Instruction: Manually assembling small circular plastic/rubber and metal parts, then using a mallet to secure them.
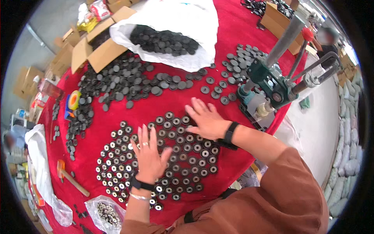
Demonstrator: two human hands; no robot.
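Many small round black parts with silver ring centres lie spread in one layer on a red cloth. My left hand rests over the middle of this layer, its fingers stretched apart and covering some parts. At the layer's far right edge, my right hand lies flat with spread fingers next to several of the parts. Neither hand grips anything. Whether the palms touch the parts beneath I cannot tell.
Plain black discs lie heaped beyond my hands, below a white sack of more discs. A green hand press stands at right. At left are a hammer, a tape dispenser and a clear bag of rings.
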